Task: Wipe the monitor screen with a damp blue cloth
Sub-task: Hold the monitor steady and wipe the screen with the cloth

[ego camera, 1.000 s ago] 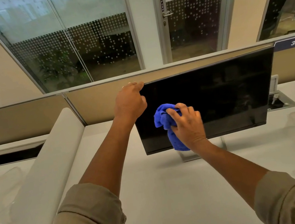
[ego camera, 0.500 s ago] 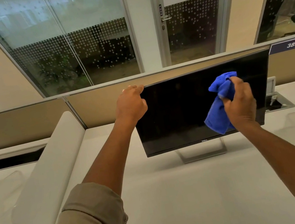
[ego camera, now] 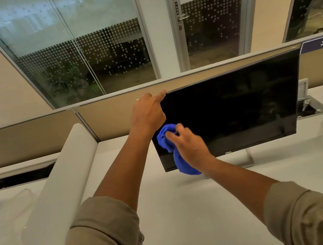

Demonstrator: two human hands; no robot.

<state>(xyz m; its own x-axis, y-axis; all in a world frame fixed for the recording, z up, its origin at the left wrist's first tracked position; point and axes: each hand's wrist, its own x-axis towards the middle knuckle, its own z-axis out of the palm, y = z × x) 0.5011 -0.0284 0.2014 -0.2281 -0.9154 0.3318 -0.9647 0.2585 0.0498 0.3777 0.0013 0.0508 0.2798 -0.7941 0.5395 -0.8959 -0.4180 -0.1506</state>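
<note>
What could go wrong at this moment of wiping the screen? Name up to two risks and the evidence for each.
1. The monitor stands on a thin stand; if the left hand lets go of its top corner, pressure might tip it backward.
2. The blue cloth dangles below the right hand, past the bottom bezel, so moisture could reach that edge.

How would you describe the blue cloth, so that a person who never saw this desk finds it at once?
Find the black monitor on the white desk. At the screen's lower left corner, the right hand grips a bunched blue cloth against the glass. It is the only bright blue thing here.
</note>
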